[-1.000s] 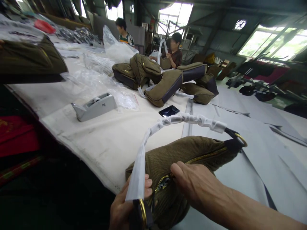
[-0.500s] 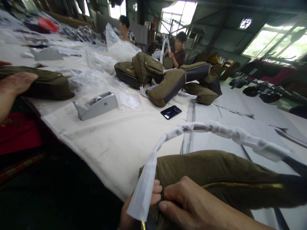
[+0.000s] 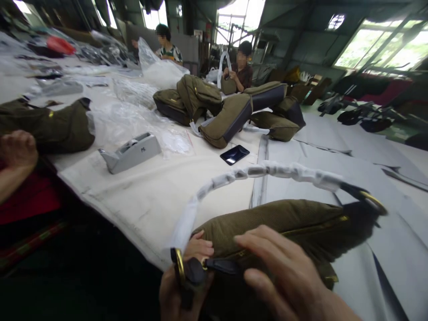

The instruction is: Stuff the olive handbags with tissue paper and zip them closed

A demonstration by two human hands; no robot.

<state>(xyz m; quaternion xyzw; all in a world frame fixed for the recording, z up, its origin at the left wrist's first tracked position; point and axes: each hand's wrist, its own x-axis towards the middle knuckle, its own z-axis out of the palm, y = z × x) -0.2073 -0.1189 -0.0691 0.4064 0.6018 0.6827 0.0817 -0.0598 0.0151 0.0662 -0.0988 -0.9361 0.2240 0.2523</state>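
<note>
An olive handbag (image 3: pixel 267 214) with dark end trim and a brass zip lies in front of me on the table. Its arched strap (image 3: pixel 290 170) is wrapped in white, tissue-like material. My left hand (image 3: pixel 187 272) grips the bag's left end, thumb and fingers around it, beside a gold ring (image 3: pixel 180 266). A black zip pull (image 3: pixel 222 265) lies across the bag near that end. Over the bag's near side, my right hand (image 3: pixel 281 272) is open, thumb and fingers apart, slightly blurred, holding nothing. The bag's lower near part is partly hidden behind my right hand.
A grey tape dispenser (image 3: pixel 135 151) and a phone (image 3: pixel 235 154) lie beyond. Several olive bags (image 3: pixel 227 120) are piled behind them near clear plastic (image 3: pixel 123 120). At left, another person's hand (image 3: pixel 20 154) touches an olive bag (image 3: pixel 67 127). Two people sit at the far side.
My right hand has come off the bag's left end and opened, moving right. The bag has turned, showing its zip pull and gold rings. The neighbour's hand at left has moved lower.
</note>
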